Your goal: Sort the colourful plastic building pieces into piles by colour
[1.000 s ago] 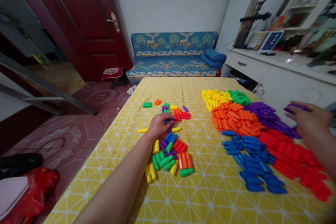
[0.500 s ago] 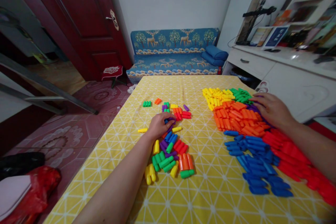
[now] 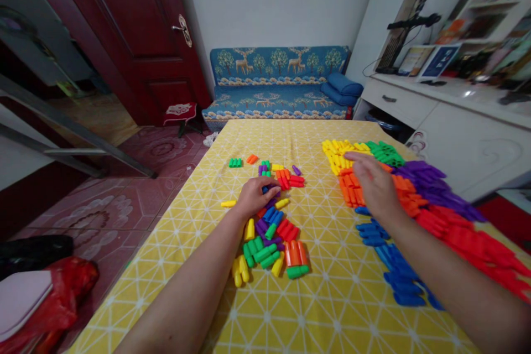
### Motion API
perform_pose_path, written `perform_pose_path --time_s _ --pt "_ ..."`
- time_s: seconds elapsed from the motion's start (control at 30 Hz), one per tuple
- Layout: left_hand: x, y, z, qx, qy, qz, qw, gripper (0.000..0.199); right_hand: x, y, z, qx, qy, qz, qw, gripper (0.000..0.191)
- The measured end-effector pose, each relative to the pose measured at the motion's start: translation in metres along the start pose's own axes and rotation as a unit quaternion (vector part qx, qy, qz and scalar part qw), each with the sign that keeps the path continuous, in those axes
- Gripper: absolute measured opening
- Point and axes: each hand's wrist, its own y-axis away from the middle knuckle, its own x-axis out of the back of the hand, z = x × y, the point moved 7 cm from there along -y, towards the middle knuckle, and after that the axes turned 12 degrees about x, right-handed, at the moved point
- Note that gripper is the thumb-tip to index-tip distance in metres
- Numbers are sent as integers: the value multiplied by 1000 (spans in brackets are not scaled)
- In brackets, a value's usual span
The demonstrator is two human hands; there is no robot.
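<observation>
My left hand [image 3: 258, 197] is over the mixed pieces on the left, fingers curled down and thumb close to the index finger. Bits of blue and purple show at its fingertips; what it grips is hidden. Around it lie small plastic tubes, among them green pieces [image 3: 262, 253], red pieces [image 3: 287, 229], orange pieces [image 3: 295, 253] and yellow pieces [image 3: 240, 270]. My right hand [image 3: 373, 180] hovers above the orange pile [image 3: 350, 188], fingers stretched toward the yellow pile [image 3: 338, 154], with nothing seen in it.
Sorted piles of green [image 3: 386, 152], purple [image 3: 435, 182], red [image 3: 464, 235] and blue tubes [image 3: 398, 271] lie on the right of the yellow tablecloth [image 3: 332, 293]. A blue sofa [image 3: 265, 94] stands beyond the table, a white cabinet [image 3: 460, 127] to the right.
My right hand has moved left from the purple pile to above the orange one, uncovering the purple pieces. My left hand has stayed over the mixed pieces.
</observation>
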Motion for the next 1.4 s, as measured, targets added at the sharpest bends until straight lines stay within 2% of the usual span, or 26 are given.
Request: perform_pose_path --time_s 0.1,0.2,0.27,0.37,0.4,0.47,0.57,0.67,0.77,0.87,0.9,0.97,1.03,1.1,1.2,1.23,1.3,1.4 --pt "3 3 2 6 23 6 1000 35 -71 24 -39 -29 -32 -83 996 42" --pt "14 4 5 -1 77 60 995 40 -117 43 -46 -68 20 -120 990 48" --pt "30 4 0 19 118 142 983 41 -129 51 -37 -101 66 -114 986 50" --pt "59 2 -28 109 115 278 947 35 -130 54 -23 -127 79 -74 986 51" --pt "67 1 -40 146 91 308 936 33 -129 54 -20 -128 70 -60 987 51" --pt "78 -7 -64 212 30 325 921 45 -126 54 -17 -132 55 -36 989 51" --pt "76 -29 -93 289 -10 262 921 68 -124 55 -16 -141 48 -22 989 53" --pt "51 -57 -93 303 -74 127 942 80 -124 57 -15 -146 38 5 989 56" --pt "16 -81 -66 212 -126 -8 969 75 -124 60 -12 -151 21 42 987 62" --pt "-14 -89 -26 58 -104 -110 987 59 -125 60 -9 -157 13 48 986 65" --pt "-20 -87 -14 17 -75 -147 986 55 -126 60 -9 -158 10 46 986 65" --pt "-22 -79 5 -23 -7 -209 978 52 -126 59 -9 -161 -1 41 986 65" --pt "-9 -67 16 -20 45 -218 975 53 -126 59 -9 -173 -16 44 984 65" --pt "16 -53 18 3 57 -167 984 53 -124 59 -9 -187 -34 54 980 65" --pt "52 -22 4 89 -20 -84 992 59 -120 58 -10 -197 -54 78 976 58" --pt "58 -10 -1 117 -53 -83 988 59 -117 58 -11 -194 -57 90 975 54" --pt "57 13 -6 132 -98 -109 980 55 -111 56 -16 -171 -52 116 977 43" --pt "43 35 4 99 -131 -113 980 47 -103 52 -28 -110 -16 126 986 22"
